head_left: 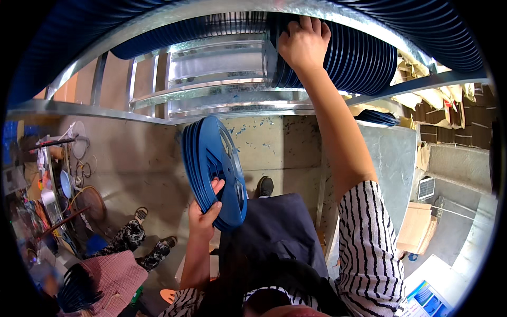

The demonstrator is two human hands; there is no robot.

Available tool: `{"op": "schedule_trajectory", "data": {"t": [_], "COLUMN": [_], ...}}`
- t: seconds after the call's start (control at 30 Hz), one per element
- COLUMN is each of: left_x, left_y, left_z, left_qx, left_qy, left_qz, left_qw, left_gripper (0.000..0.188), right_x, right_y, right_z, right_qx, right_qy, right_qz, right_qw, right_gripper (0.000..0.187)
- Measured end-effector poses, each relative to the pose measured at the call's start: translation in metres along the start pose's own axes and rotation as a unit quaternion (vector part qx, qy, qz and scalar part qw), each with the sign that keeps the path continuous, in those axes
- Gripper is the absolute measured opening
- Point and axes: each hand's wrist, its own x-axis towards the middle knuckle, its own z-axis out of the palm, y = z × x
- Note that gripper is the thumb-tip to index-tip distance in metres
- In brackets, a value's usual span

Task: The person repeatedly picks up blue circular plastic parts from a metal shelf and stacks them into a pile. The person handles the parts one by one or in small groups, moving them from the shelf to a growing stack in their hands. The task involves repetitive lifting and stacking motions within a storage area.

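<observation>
A small stack of blue plastic reels (231,153) is gripped in my left hand (205,211), tilted on edge, with the thumb over the rim and fingers reaching into the centre opening. My right arm stretches up to a metal rack (222,95). There my right hand (306,43) lies over the left end of a long row of blue reels (359,58) standing on edge side by side. Its fingers curl over the top rims, and the fingertips are partly hidden behind the upper rail.
More rows of blue discs (422,26) fill the rack's upper level. A grey table (385,153) stands at right, with flat cartons (414,227) beyond. At lower left sits another person in a pink checked top (113,280), near a cluttered shelf (53,195). Blue scraps litter the floor.
</observation>
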Motion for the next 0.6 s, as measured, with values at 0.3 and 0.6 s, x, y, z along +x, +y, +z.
{"op": "schedule_trajectory", "data": {"t": [0.3, 0.6], "left_x": [-0.033, -0.019], "left_y": [0.029, 0.047], "left_z": [0.007, -0.017], "left_qx": [-0.061, 0.013], "left_qy": [0.072, 0.075], "left_qz": [-0.055, 0.007], "left_qw": [0.994, 0.997], "left_gripper": [0.051, 0.047], "right_x": [-0.026, -0.052], "right_y": [0.005, 0.041], "right_z": [-0.046, -0.218], "right_qx": [0.030, 0.267], "right_qy": [-0.054, -0.321], "right_qz": [0.042, -0.192], "right_qw": [0.997, 0.888], "right_gripper": [0.023, 0.010]}}
